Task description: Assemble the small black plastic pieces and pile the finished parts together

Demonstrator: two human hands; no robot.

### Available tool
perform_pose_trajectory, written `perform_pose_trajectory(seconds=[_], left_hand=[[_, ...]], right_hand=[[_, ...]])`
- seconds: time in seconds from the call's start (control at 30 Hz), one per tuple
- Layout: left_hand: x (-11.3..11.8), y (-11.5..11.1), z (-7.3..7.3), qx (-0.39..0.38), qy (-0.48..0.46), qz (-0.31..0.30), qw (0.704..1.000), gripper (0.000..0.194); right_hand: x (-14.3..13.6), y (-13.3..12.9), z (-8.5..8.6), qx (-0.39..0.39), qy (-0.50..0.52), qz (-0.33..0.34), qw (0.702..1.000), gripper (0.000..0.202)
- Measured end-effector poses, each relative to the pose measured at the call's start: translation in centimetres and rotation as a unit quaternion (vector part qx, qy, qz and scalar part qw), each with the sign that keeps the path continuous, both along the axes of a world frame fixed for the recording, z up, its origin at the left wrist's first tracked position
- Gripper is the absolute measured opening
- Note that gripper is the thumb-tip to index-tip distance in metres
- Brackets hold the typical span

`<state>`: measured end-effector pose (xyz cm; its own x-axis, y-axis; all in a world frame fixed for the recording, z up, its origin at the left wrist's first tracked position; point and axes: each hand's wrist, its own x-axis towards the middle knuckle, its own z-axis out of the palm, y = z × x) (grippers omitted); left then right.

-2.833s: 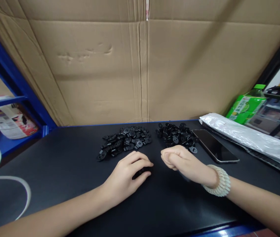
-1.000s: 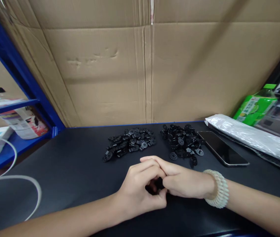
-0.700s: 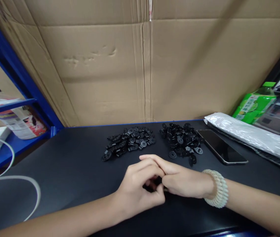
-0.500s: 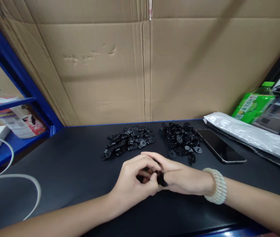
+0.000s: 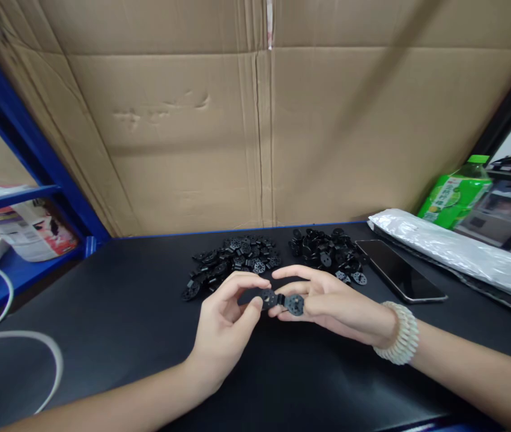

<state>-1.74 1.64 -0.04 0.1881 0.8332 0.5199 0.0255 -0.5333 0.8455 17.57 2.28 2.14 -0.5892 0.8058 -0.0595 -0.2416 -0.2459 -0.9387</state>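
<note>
Two bare hands meet over the near middle of a black table [image 5: 124, 318], holding one small black piece [image 5: 281, 300] between them. The piece has two flat, pierced discs joined by a narrow, raised middle. It lies roughly level from left to right, apparently held this way so that its face and its joint stay in view.

The left hand [image 5: 228, 324] pinches the left disc between thumb and fingers. The right hand [image 5: 343, 305] grips the right disc, thumb on the near face and fingers behind. Holding an end each probably steadies the piece and leaves its middle uncovered. A pale coiled band [image 5: 399, 333] circles the right wrist.

Just beyond the hands are two piles of black parts: a left pile [image 5: 239, 255], wide and loose, and a right pile [image 5: 327, 252], with a gap between them. Each sits on the far side, seemingly within easy reach. To the right of the right pile lie a dark phone [image 5: 399, 270] and, beyond it, a shiny white package [image 5: 453, 246]. Upright cardboard [image 5: 169, 150] backs the table.
</note>
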Motion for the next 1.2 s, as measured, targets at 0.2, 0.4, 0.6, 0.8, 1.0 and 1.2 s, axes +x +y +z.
perform_pose_trajectory(seconds=[0.2, 0.4, 0.6, 0.8, 1.0, 1.2], left_hand=[[0.0, -0.2, -0.3, -0.018, 0.020, -0.055, 0.998, 0.025], [0.2, 0.0, -0.2, -0.018, 0.124, -0.026, 0.992, 0.023], [-0.2, -0.3, -0.3, 0.087, 0.274, -0.016, 0.958, 0.030], [-0.6, -0.1, -0.3, 0.168, 0.444, -0.027, 0.880, 0.029], [-0.8, 0.5, -0.2, 0.170, 0.537, 0.031, 0.826, 0.055], [-0.4, -0.1, 0.5, 0.211, 0.501, 0.007, 0.840, 0.032]], right_hand=[[1.2, 0.4, 0.2, 0.320, -0.185, -0.067, 0.927, 0.056], [5.1, 2.9, 2.0, 0.543, -0.367, -0.268, 0.706, 0.053], [8.1, 5.3, 1.9, 0.531, -0.435, -0.290, 0.667, 0.054], [5.8, 3.5, 1.7, 0.555, -0.407, -0.297, 0.662, 0.041], [3.0, 0.8, 1.7, 0.589, -0.332, -0.242, 0.696, 0.035], [2.9, 0.6, 1.3, 0.581, -0.303, -0.243, 0.715, 0.033]])
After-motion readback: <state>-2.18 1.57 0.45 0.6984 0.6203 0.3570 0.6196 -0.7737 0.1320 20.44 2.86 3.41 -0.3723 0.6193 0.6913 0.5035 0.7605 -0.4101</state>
